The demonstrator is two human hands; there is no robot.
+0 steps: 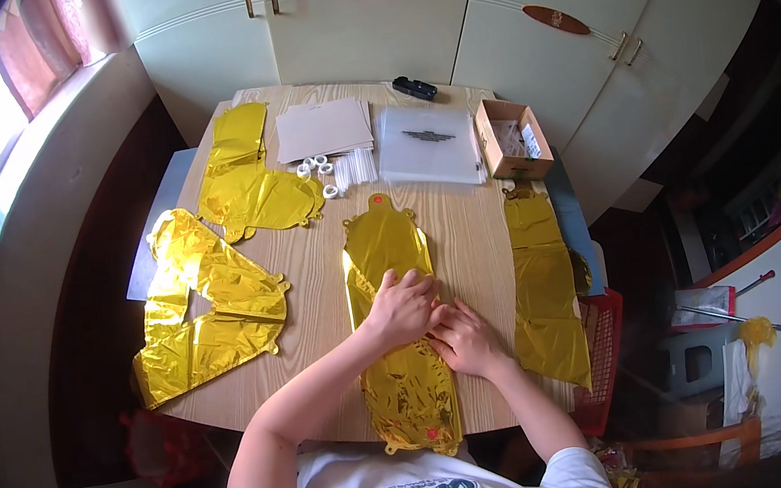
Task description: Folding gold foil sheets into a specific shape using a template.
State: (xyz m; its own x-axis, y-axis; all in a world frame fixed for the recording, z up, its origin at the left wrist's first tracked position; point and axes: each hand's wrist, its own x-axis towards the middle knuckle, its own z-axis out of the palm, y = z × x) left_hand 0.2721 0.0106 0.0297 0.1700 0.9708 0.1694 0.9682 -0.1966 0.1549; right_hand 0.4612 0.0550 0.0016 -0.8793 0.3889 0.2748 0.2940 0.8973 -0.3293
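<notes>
On the table (318, 299), plastic bags (415, 166) lie behind the middle foil (385, 245), right of the card sheets (322, 129), left of the box (517, 166)

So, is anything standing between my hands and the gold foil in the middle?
Nothing visible. Your left hand lies directly on the foil, and your right hand is at its right edge. The box stands apart, farther off to the right.

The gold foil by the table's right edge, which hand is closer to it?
Right: the right hand is just left of that gold foil; the left hand is farther left.
</notes>
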